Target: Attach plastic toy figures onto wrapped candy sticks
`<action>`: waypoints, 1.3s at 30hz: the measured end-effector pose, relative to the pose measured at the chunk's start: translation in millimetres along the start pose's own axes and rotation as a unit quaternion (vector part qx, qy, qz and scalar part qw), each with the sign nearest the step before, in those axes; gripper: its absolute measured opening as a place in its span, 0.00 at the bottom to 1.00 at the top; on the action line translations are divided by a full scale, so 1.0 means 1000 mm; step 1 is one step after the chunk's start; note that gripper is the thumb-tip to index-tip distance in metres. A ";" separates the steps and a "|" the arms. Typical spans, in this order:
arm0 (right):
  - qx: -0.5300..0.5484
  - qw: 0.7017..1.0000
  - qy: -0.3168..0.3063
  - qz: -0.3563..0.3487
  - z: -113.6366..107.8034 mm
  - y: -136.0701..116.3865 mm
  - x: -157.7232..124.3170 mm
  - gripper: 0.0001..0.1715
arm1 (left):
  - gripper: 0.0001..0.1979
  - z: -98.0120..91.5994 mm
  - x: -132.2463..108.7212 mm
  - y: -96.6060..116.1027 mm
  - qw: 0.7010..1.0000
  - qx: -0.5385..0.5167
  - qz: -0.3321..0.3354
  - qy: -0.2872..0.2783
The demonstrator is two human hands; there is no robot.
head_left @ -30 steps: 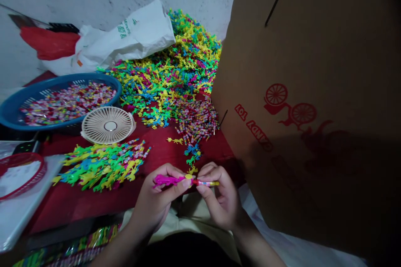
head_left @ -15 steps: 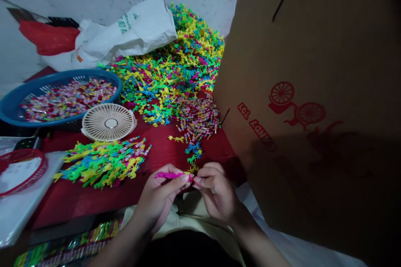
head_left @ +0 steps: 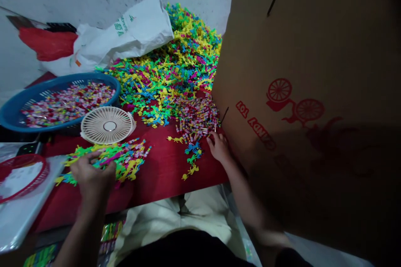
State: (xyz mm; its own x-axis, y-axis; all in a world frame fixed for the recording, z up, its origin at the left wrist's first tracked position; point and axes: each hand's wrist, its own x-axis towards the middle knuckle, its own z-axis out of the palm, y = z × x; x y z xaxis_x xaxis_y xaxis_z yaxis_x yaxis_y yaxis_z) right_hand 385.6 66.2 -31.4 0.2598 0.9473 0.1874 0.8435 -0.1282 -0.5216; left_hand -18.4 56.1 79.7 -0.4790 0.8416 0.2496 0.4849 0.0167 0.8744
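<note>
My left hand [head_left: 94, 171] is over a heap of joined pieces [head_left: 128, 164], each a bright plastic figure with a patterned candy tube on its end. Its thumb and fingers are apart, and a magenta figure [head_left: 111, 157] lies on the heap between them. My right hand [head_left: 218, 147] reaches to the near right edge of a pile of small pink patterned tubes [head_left: 197, 114]. Its thumb and forefinger are spread at that edge, with no tube visibly held. Several loose figures, blue, green and yellow [head_left: 191, 171], lie on the red tabletop [head_left: 163, 167] between my hands.
A big mound of coloured plastic figures [head_left: 188, 58] rises at the back beside a white sack [head_left: 138, 25]. At left stand a blue basket [head_left: 9, 123] of short wrapped pieces, a round white fan grille [head_left: 94, 127] and a red basket [head_left: 40, 175]. A tall cardboard box [head_left: 300, 58] walls the right.
My hands have parted from the table's front edge. The left went left to the heap with the magenta figure and let it go; the right moved forward to the tube pile.
</note>
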 end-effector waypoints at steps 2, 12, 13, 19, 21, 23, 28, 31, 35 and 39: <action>-0.011 1.000 0.002 0.014 0.004 -0.005 0.002 0.19 | 0.25 0.002 -0.015 0.007 0.990 0.097 0.076 0.076; 0.048 0.994 0.060 0.074 0.000 -0.015 -0.011 0.16 | 0.06 0.113 -0.131 0.036 0.885 0.073 0.137 -0.438; 0.066 0.992 0.070 0.076 -0.002 -0.015 -0.017 0.18 | 0.06 0.117 -0.133 0.033 0.886 0.068 0.115 -0.444; 0.205 0.974 0.080 0.048 -0.020 -0.039 -0.083 0.25 | 0.14 0.103 -0.130 0.029 0.903 -0.114 -0.039 -0.412; 0.301 0.952 0.055 0.021 -0.030 -0.061 -0.108 0.23 | 0.24 0.090 -0.130 0.040 0.888 -0.248 -0.133 -0.364; 0.390 0.921 0.006 -0.002 -0.043 -0.084 -0.127 0.18 | 0.32 0.076 -0.131 0.056 0.872 -0.317 -0.187 -0.323; 0.449 0.893 -0.009 -0.038 -0.072 -0.126 -0.142 0.10 | 0.24 0.053 -0.130 0.089 0.834 -0.381 -0.238 -0.321; 0.457 0.888 0.010 -0.054 -0.083 -0.135 -0.141 0.08 | 0.21 0.047 -0.128 0.092 0.834 -0.406 -0.230 -0.295; 0.460 0.885 0.031 -0.065 -0.091 -0.143 -0.142 0.08 | 0.21 0.043 -0.127 0.090 0.835 -0.419 -0.227 -0.277; 0.453 0.888 0.046 -0.069 -0.095 -0.146 -0.144 0.08 | 0.22 0.039 -0.128 0.093 0.829 -0.428 -0.212 -0.292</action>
State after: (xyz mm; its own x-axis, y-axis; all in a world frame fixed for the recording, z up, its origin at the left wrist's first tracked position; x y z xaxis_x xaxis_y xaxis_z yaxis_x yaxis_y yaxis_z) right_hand 269.6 -79.0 97.3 0.2559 0.9023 0.3470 0.1574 0.3153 -0.9359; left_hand 116.2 -28.6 112.6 0.0836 0.9799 -0.1811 -0.4522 0.1993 0.8694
